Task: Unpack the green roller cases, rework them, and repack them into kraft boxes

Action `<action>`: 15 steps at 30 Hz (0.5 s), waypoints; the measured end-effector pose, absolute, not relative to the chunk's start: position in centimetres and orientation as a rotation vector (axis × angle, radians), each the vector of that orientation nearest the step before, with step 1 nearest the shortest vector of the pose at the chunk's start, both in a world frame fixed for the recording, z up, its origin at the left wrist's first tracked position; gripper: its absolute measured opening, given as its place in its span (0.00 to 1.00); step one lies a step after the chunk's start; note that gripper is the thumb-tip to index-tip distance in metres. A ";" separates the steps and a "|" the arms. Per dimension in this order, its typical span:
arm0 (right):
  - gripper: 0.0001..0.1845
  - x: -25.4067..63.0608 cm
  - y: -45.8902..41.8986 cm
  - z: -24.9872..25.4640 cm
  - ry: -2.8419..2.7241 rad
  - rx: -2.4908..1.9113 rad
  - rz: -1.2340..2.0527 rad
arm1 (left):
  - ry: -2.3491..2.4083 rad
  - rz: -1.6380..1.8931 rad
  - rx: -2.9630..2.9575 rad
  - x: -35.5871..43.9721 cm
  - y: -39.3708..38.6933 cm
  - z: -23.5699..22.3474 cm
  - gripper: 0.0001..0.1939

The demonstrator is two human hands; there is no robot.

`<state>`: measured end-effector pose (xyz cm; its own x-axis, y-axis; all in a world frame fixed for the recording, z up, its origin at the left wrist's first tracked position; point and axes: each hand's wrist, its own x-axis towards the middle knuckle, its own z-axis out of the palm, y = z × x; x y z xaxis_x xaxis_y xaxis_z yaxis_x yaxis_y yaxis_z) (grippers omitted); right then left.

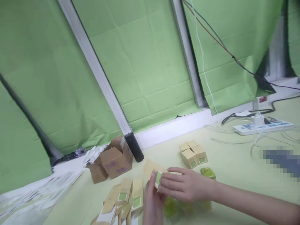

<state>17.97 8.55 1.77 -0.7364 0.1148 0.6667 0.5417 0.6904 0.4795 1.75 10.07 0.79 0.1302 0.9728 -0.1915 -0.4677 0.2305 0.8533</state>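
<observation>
A small kraft paper box (150, 168) with a green panel framed in white is between my two hands. My left hand (152, 200) grips it from the left and below, thumb along its side. My right hand (179, 185) lies across the box from the right, its fingers bent onto the panel and partly covering it. Under my right hand and forearm are several shiny green items (169, 207), partly hidden. One more green item (208, 172) lies just beyond the forearm. Left of my hands, several flat or half-folded kraft boxes (136, 195) overlap in a pile.
A group of closed kraft boxes (193, 153) stands farther back. Behind the pile are an open brown carton (118, 161) and a black cylinder (134, 147). At the right lies a white power strip (262, 126) with loose cables. Plastic sheets (47, 195) cover the left side.
</observation>
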 end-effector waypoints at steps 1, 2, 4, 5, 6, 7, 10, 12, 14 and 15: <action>0.16 17.6 9.0 1.9 -2.243 -0.449 -0.974 | 0.872 1.188 0.702 1.1 10.1 1.0 0.17; 0.15 17.3 9.3 1.9 -2.208 -0.403 -1.027 | 0.869 1.188 0.694 0.6 10.2 1.2 0.16; 0.15 17.1 9.9 1.7 -2.159 -0.347 -1.101 | 0.870 1.186 0.708 -0.3 10.1 1.6 0.15; 0.15 17.0 10.0 1.4 -2.136 -0.337 -1.120 | 0.873 1.193 0.722 -0.5 9.9 1.7 0.16; 0.15 17.0 10.1 1.1 -2.125 -0.334 -1.128 | 0.879 1.203 0.733 -0.6 9.7 1.9 0.17; 0.15 17.0 10.0 0.8 -2.131 -0.339 -1.125 | 0.888 1.214 0.741 -0.5 9.5 2.0 0.18; 0.16 17.2 9.8 -0.2 -2.275 -0.398 -0.941 | 0.867 1.231 0.736 0.0 9.3 2.1 0.17; 0.16 17.7 9.7 -0.5 -2.398 -0.487 -0.753 | 0.843 1.235 0.766 -0.2 9.7 2.2 0.18; 0.16 18.8 10.1 -0.4 -2.445 -0.651 -0.617 | 1.043 1.318 0.937 -1.3 10.7 2.1 0.21; 0.17 19.7 10.6 -0.2 -2.438 -0.767 -0.578 | 1.216 1.380 1.049 -2.3 11.3 2.1 0.24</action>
<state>19.66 10.58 -0.15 -0.7076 0.3984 0.5836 0.6181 0.7492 0.2379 -2.34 11.31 2.14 -0.1467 0.9892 0.0003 -0.1242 -0.0187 0.9921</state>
